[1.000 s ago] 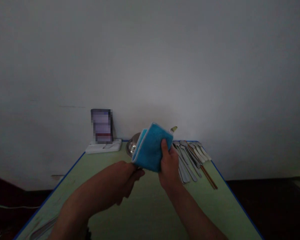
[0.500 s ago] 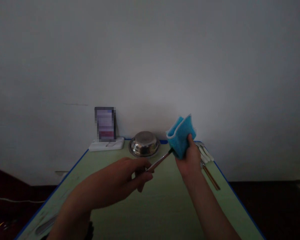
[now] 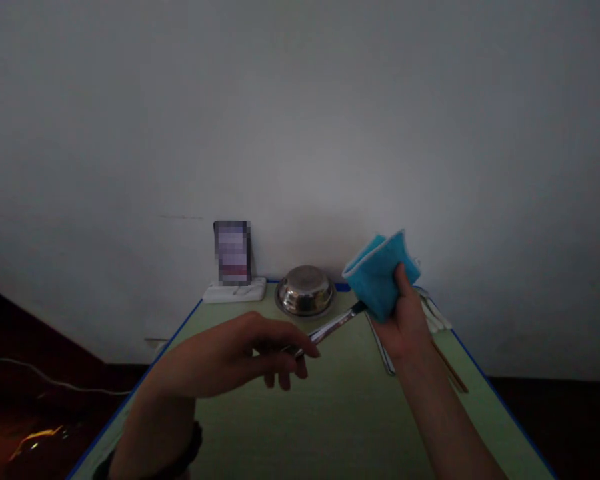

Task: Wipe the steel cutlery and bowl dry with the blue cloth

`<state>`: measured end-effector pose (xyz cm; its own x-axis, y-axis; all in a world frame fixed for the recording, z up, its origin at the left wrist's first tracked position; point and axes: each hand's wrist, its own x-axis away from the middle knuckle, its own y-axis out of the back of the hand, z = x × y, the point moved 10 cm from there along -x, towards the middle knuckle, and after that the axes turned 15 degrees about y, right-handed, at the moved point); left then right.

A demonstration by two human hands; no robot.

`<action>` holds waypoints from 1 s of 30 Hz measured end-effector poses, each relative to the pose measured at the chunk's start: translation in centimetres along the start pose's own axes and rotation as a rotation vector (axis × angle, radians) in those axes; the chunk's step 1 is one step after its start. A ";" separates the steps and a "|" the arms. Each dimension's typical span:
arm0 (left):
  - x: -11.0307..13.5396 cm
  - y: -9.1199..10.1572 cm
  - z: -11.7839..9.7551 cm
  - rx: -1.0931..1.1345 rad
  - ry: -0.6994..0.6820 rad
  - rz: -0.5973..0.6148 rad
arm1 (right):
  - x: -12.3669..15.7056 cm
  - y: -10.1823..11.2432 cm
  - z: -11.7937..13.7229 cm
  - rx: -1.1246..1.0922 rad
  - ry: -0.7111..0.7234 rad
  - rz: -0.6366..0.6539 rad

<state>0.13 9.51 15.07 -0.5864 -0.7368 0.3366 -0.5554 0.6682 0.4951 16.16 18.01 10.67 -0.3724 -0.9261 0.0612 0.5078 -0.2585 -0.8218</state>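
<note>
My left hand (image 3: 260, 350) pinches the handle end of a long metal utensil (image 3: 333, 325) above the green table (image 3: 330, 413). The far end of that utensil disappears into a folded blue cloth (image 3: 380, 273), which my right hand (image 3: 405, 320) grips with thumb on top, raised over the table's right side. What kind of utensil it is stays hidden by the cloth.
An upturned steel bowl (image 3: 305, 291) sits at the table's far edge. Left of it lies a white tray (image 3: 234, 291) with a blurred card (image 3: 233, 252) behind it. Several pieces of cutlery and chopsticks (image 3: 447, 363) lie at the right, partly behind my right hand. A plain wall stands behind.
The blue cloth moved right and up along the utensil, uncovering its shaft and the steel bowl. My left hand shifted slightly right, still pinching the handle. The view panned a little.
</note>
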 end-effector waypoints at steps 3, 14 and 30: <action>0.1 0.0 -0.2 -0.037 0.004 -0.012 | 0.0 0.8 -0.4 0.006 -0.023 -0.087; 0.5 0.1 -2.1 -0.073 -0.098 -0.020 | 0.5 0.8 -1.3 0.029 -0.025 -0.068; 0.2 4.4 -1.8 -0.374 -0.018 -0.667 | 3.8 0.1 -4.6 0.107 -0.129 -0.011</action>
<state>-1.38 12.10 18.79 -0.2082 -0.9679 -0.1405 -0.5607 0.0004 0.8280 11.21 15.69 8.21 -0.2792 -0.9488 0.1477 0.5866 -0.2903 -0.7560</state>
